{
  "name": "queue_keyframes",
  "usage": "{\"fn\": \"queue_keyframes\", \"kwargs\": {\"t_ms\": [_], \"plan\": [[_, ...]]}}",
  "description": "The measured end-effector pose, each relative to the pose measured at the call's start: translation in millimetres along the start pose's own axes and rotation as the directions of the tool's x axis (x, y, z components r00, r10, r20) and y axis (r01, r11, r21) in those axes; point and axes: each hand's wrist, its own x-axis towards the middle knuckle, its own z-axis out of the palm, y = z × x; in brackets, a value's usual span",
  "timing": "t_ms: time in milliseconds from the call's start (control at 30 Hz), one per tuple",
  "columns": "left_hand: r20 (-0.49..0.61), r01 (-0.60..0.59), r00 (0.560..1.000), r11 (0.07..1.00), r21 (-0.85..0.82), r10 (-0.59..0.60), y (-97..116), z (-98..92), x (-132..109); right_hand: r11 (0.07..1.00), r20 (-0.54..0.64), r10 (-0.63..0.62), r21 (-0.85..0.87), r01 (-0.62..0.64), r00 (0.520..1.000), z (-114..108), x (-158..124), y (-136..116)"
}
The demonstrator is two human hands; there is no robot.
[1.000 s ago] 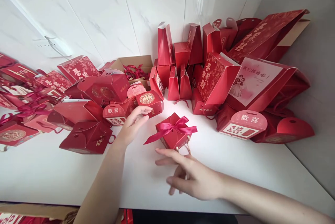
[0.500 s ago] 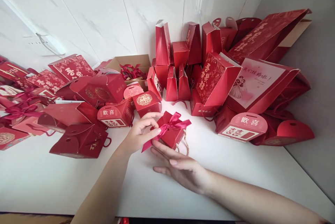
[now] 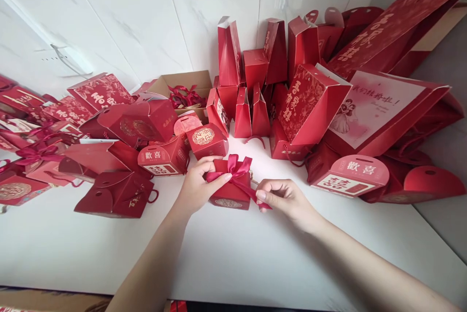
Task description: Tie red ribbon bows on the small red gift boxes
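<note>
A small red gift box (image 3: pixel 233 196) with a gold round emblem on its near side stands on the white table. A magenta ribbon bow (image 3: pixel 235 170) is tied on its top. My left hand (image 3: pixel 199 183) grips the box at its left, thumb on top beside the bow and fingers behind. One ribbon tail stretches to the right, and my right hand (image 3: pixel 279 200) pinches its end between thumb and fingers. Part of a twisted gold cord (image 3: pixel 254 182) shows behind my right fingertips.
Red boxes (image 3: pixel 113 194) and ribboned boxes crowd the left. A cardboard box (image 3: pixel 164 82) of ribbons sits at the back. Tall red boxes (image 3: pixel 228 54) stand by the tiled wall, with gift bags (image 3: pixel 383 108) at the right. The table (image 3: pixel 219 263) has its edge in front.
The box has turned so its emblem side faces me. My right hand has gone from open below the box to pinching the ribbon tail at its right. My left hand stays at the box's left.
</note>
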Motion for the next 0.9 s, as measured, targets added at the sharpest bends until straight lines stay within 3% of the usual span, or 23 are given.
{"fn": "queue_keyframes", "kwargs": {"t_ms": [367,500,667,800,900], "plan": [[0.101,0.085,0.992,0.993,-0.079,-0.077,0.0,-0.5,1.8,0.982,0.155,0.029,-0.189,0.001,0.987,-26.9,7.6,-4.1],[0.087,0.069,0.994,0.996,-0.064,-0.064,0.6,2.1,0.7,0.956,0.161,0.051,-0.295,-0.001,0.986,-29.2,8.0,-1.2],[0.043,0.021,0.999,0.998,-0.061,-0.019,-0.6,1.0,1.0,0.798,0.214,0.053,-0.596,0.088,0.975,-29.8,4.4,4.0],[0.148,0.069,0.988,0.990,-0.121,-0.051,-0.1,-12.7,-0.8,0.710,0.220,0.043,-0.693,0.125,0.975,-26.6,1.2,0.3],[0.271,0.031,0.962,0.999,-0.036,-0.020,0.8,-25.8,-4.9,0.624,0.101,-0.076,-0.771,0.127,0.992,-26.4,2.2,-2.5]]}}
